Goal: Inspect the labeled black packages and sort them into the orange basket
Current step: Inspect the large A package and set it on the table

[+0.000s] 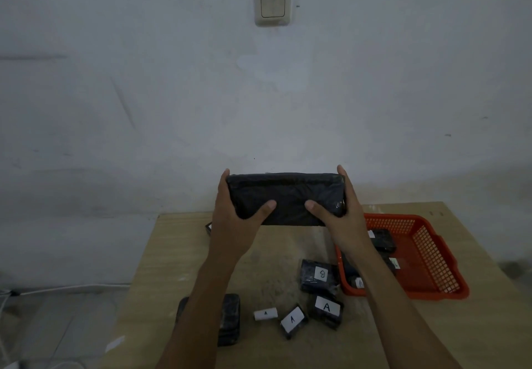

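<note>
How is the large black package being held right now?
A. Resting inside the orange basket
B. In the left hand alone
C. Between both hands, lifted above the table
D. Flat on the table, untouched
C: the left hand and right hand grip opposite ends of the large black package, raised above the table.

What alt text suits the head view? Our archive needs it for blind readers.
Both hands, left hand and right hand, hold a long black package up above a wooden table. Smaller labeled packages lie below, with an orange basket at right holding more.
</note>
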